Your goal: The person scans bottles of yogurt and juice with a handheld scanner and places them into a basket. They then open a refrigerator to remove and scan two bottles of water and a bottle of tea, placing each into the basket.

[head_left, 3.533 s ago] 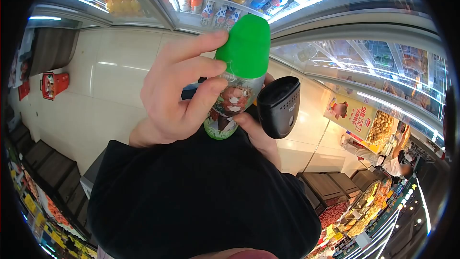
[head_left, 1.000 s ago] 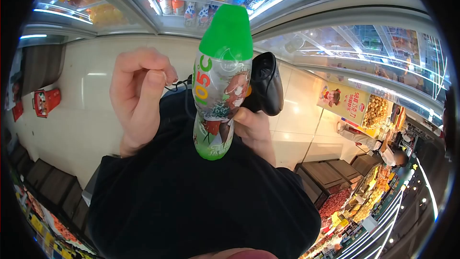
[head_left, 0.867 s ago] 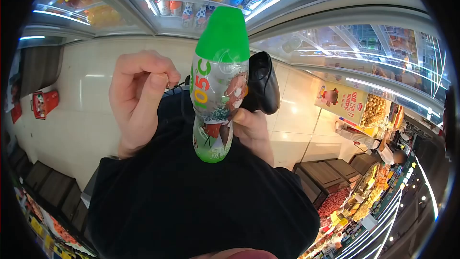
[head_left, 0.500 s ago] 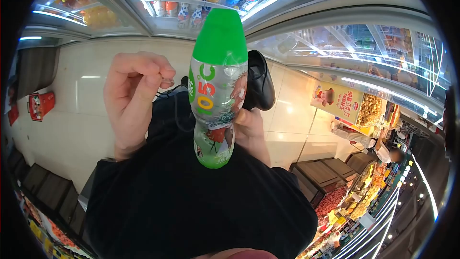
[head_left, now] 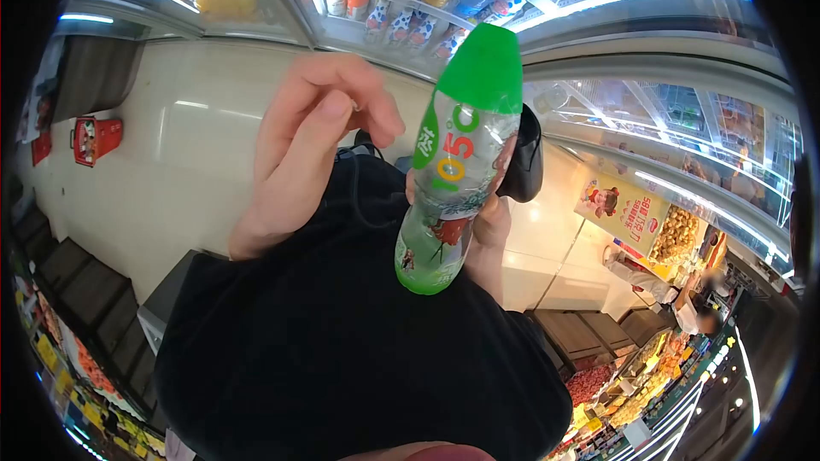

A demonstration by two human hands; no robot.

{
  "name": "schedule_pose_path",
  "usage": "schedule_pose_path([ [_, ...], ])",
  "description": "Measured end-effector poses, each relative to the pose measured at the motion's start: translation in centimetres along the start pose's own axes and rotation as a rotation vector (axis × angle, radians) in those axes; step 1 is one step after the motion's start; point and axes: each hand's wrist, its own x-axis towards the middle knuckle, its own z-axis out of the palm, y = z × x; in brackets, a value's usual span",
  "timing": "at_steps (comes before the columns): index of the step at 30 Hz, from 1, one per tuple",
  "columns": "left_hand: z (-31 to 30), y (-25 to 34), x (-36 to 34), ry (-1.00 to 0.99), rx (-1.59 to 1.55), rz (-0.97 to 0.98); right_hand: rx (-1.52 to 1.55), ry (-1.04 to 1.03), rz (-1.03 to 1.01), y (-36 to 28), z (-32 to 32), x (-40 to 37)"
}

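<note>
A plastic drink bottle (head_left: 453, 162) with a tall green cap and a silver-green label marked "105°C" stands tilted in front of my chest, its top leaning right. Wrapped round its waist from behind is my right hand (head_left: 490, 226), mostly hidden by the bottle. To the left of the cap, apart from the bottle, my left hand (head_left: 312, 132) has its fingers curled and its thumb brought in toward them. A tiny shiny bit shows at the thumb tip, too small to name.
A lit drinks fridge (head_left: 410, 4) with stocked shelves runs along the front. A red box (head_left: 97, 140) sits on the floor at left. On the right are a yellow poster (head_left: 622, 212), produce stands (head_left: 632, 384) and a person (head_left: 649, 282). Wooden crates (head_left: 576, 333) are nearby.
The bottle and both hands have shifted right in view, and the bottle now tilts more. My left hand has risen and its fingers have loosened slightly. The surroundings have shifted as the head turned.
</note>
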Motion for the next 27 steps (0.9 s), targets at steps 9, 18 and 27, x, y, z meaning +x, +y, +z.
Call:
schedule_pose_path([
  [9,-0.7,-0.4,0.4,-0.038,0.030,-0.068,0.059,0.129,0.011,0.0,0.3,-0.6],
  [18,0.3,-1.9,1.0,0.033,0.048,-0.090,0.136,0.125,0.104,-1.6,-0.4,-0.2],
  [27,3.3,-4.8,2.3,0.013,0.094,-0.038,0.068,0.066,0.048,-4.8,-3.1,-0.4],
])
